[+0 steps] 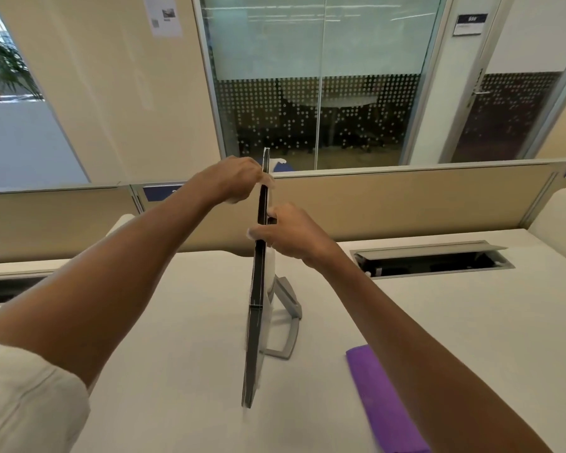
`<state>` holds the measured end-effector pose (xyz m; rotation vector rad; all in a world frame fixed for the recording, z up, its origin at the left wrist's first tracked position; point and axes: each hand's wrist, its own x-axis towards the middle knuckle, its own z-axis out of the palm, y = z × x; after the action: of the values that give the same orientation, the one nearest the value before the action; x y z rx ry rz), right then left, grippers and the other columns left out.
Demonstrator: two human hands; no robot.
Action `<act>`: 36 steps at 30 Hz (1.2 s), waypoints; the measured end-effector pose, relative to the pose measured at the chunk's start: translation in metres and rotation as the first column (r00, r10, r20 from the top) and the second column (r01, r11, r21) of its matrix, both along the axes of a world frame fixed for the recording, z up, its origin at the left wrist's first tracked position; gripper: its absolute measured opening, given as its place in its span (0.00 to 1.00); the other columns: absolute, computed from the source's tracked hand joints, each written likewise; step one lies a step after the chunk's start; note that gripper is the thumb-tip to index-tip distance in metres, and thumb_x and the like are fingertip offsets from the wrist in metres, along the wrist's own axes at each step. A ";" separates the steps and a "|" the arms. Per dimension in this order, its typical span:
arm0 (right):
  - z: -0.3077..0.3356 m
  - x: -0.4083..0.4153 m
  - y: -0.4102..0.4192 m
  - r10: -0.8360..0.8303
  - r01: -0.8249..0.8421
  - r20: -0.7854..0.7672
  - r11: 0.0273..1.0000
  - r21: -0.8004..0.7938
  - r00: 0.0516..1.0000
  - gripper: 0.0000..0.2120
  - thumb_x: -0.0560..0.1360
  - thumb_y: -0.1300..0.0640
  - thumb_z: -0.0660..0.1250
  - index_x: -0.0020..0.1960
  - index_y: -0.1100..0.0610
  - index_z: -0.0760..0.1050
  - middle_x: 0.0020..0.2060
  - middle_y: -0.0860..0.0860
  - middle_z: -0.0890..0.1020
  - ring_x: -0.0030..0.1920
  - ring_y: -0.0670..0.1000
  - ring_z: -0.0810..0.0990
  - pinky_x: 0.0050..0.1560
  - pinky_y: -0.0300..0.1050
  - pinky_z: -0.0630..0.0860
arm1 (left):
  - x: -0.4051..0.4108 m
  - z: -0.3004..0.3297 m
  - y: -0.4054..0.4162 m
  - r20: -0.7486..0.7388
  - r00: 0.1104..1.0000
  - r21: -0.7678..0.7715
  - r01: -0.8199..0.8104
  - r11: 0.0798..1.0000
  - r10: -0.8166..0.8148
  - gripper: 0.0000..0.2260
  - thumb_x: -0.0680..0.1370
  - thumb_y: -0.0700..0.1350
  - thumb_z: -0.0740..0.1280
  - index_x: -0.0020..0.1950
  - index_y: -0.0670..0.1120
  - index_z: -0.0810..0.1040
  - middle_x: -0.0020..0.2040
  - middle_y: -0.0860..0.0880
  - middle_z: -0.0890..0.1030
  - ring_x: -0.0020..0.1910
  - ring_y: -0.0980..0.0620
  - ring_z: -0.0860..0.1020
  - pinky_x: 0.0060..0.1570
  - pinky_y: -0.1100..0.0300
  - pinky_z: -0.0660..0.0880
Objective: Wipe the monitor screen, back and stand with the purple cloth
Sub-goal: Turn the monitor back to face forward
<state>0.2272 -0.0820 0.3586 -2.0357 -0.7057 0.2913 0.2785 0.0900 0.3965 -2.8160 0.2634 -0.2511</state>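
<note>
Monitor [257,289] edge-on at table [183,322] centre, upright on grey stand [286,322]. Left hand [239,179] clamped on monitor's top edge at far end; right hand [291,235] clamped on same edge, nearer. Purple cloth [378,397] flat by table's near edge, right of monitor, untouched.

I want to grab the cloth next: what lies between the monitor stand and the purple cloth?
Only bare desk, in the head view: the purple cloth lies flat, apart from the stand.
</note>
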 end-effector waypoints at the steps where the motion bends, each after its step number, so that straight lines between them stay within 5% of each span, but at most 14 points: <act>1: 0.001 0.000 0.000 0.008 -0.008 -0.004 1.000 -0.004 1.000 0.10 0.71 0.55 0.69 0.42 0.62 0.76 0.36 0.54 0.77 0.35 0.51 0.74 0.36 0.48 0.69 | -0.001 -0.002 0.001 0.011 1.000 -0.010 -0.008 1.000 0.008 0.29 0.76 0.29 0.57 0.72 0.54 0.69 0.72 0.44 0.71 0.72 0.46 0.66 0.67 0.48 0.68; 7: 0.009 0.006 -0.009 0.074 -0.076 -0.035 0.995 -0.057 0.997 0.09 0.73 0.57 0.68 0.46 0.65 0.77 0.36 0.54 0.78 0.36 0.50 0.76 0.36 0.45 0.71 | 0.000 -0.011 0.012 0.019 1.000 -0.050 -0.008 0.999 0.009 0.31 0.75 0.29 0.57 0.72 0.57 0.68 0.69 0.44 0.74 0.68 0.45 0.71 0.61 0.47 0.74; 11: 0.011 0.014 -0.020 0.090 -0.092 -0.019 0.992 -0.092 0.996 0.13 0.73 0.54 0.69 0.49 0.64 0.79 0.43 0.58 0.82 0.42 0.56 0.80 0.44 0.52 0.77 | -0.002 -0.015 0.017 0.027 0.999 -0.089 -0.031 0.996 0.034 0.32 0.75 0.29 0.58 0.74 0.56 0.67 0.70 0.44 0.73 0.68 0.44 0.71 0.58 0.50 0.74; 15: 0.021 0.020 -0.029 0.090 -0.087 0.015 0.987 -0.134 0.996 0.11 0.74 0.54 0.71 0.39 0.62 0.80 0.34 0.53 0.81 0.35 0.47 0.76 0.38 0.44 0.71 | -0.007 -0.018 0.022 0.032 0.998 -0.110 -0.056 0.992 0.060 0.31 0.76 0.29 0.59 0.75 0.53 0.66 0.71 0.43 0.72 0.69 0.43 0.71 0.59 0.49 0.74; 17: 0.025 0.023 -0.031 0.084 -0.079 0.024 0.983 -0.164 0.996 0.10 0.74 0.53 0.72 0.44 0.62 0.83 0.40 0.54 0.84 0.42 0.48 0.80 0.43 0.45 0.74 | -0.008 -0.019 0.025 0.029 0.998 -0.125 -0.060 0.990 0.064 0.31 0.75 0.30 0.59 0.74 0.53 0.66 0.70 0.43 0.73 0.68 0.43 0.71 0.59 0.47 0.74; 23: 0.033 0.042 -0.040 0.053 -0.025 0.104 0.967 -0.254 0.993 0.10 0.71 0.52 0.74 0.46 0.59 0.85 0.46 0.51 0.86 0.48 0.49 0.82 0.54 0.51 0.78 | -0.013 -0.021 0.032 0.032 0.996 -0.187 -0.071 0.980 0.078 0.27 0.78 0.32 0.58 0.72 0.56 0.68 0.66 0.44 0.77 0.61 0.42 0.76 0.53 0.48 0.77; 30: 0.040 0.070 -0.047 0.004 0.113 0.287 0.914 -0.389 0.958 0.12 0.69 0.50 0.76 0.47 0.58 0.85 0.43 0.52 0.86 0.46 0.51 0.82 0.49 0.45 0.78 | -0.019 -0.023 0.037 0.027 0.988 -0.167 -0.148 0.975 0.155 0.22 0.79 0.37 0.61 0.71 0.51 0.69 0.59 0.41 0.79 0.55 0.41 0.78 0.51 0.50 0.76; 36: 0.035 0.087 -0.044 -0.121 0.240 0.324 0.902 -0.359 0.938 0.10 0.67 0.49 0.78 0.46 0.51 0.86 0.43 0.49 0.86 0.48 0.50 0.82 0.54 0.51 0.79 | -0.024 -0.029 0.039 0.095 0.985 -0.170 -0.125 0.977 0.143 0.20 0.80 0.37 0.60 0.71 0.48 0.69 0.61 0.42 0.79 0.55 0.41 0.78 0.53 0.49 0.75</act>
<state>0.3140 -0.1255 0.3938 -2.5498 -0.6657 0.0142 0.2545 0.1288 0.3678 -2.9533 0.0290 -0.4080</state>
